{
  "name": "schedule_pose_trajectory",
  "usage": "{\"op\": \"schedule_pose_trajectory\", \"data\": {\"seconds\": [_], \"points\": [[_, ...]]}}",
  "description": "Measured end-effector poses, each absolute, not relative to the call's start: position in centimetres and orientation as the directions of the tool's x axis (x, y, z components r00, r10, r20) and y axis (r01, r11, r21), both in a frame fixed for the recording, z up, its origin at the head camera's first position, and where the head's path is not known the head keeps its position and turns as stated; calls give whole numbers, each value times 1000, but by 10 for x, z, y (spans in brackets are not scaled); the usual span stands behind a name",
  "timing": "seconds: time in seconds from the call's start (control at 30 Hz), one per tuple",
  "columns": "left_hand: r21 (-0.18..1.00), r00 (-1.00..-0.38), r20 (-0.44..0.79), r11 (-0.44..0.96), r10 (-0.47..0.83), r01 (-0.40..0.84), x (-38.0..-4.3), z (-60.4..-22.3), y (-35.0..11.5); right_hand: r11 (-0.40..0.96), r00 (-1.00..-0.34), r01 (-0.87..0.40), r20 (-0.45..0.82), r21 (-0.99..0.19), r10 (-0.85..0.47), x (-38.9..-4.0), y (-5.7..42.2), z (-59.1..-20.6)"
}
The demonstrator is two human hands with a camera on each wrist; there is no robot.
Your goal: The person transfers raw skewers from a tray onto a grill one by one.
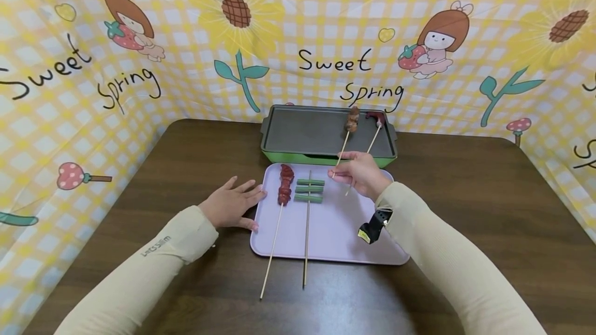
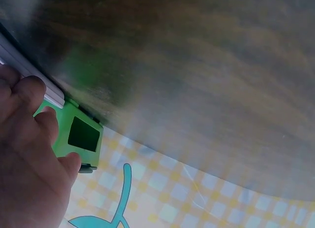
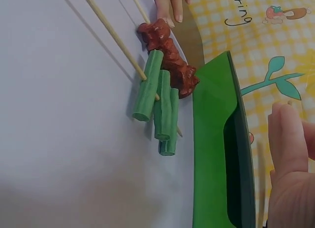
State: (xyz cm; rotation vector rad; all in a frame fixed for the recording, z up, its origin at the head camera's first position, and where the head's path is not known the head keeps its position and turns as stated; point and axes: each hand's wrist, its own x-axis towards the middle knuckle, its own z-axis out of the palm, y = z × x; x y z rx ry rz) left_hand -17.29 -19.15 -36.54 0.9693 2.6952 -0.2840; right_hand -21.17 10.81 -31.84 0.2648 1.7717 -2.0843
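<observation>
My right hand pinches the wooden stick of a skewer of brown meat chunks, its meat end at the right part of a green grill with a dark plate. A dark-red skewer lies on the grill's right end, its stick passing behind that hand. My left hand has its fingers spread, fingertips at the left rim of a lilac tray. On the tray lie a red meat skewer and a skewer of green bean-like pieces, their sticks reaching past the front edge.
The brown wooden table extends to both sides of the tray. Behind the grill hangs a yellow checked cloth with printed flowers and figures. A black strap hangs from the right wrist over the tray.
</observation>
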Motion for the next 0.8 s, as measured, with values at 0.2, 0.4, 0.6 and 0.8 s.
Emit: {"op": "schedule_pose_trajectory", "data": {"seconds": [0.2, 0.4, 0.6, 0.8], "points": [[-86, -744, -316, 764, 588, 640, -173, -366, -192, -102, -901, 416, -393, -904, -184, -210, 105, -321], [-84, -749, -315, 768, 583, 634, -172, -365, -192, -43, -902, 405, -391, -913, -185, -209, 103, -317], [-71, -749, -316, 773, 582, 630, -173, -367, -191, -9, -903, 403, -397, -915, -165, -215, 107, -312], [-68, -752, -317, 777, 578, 626, -173, -365, -192, -17, -891, 423, -413, -906, -186, -219, 106, -310]]}}
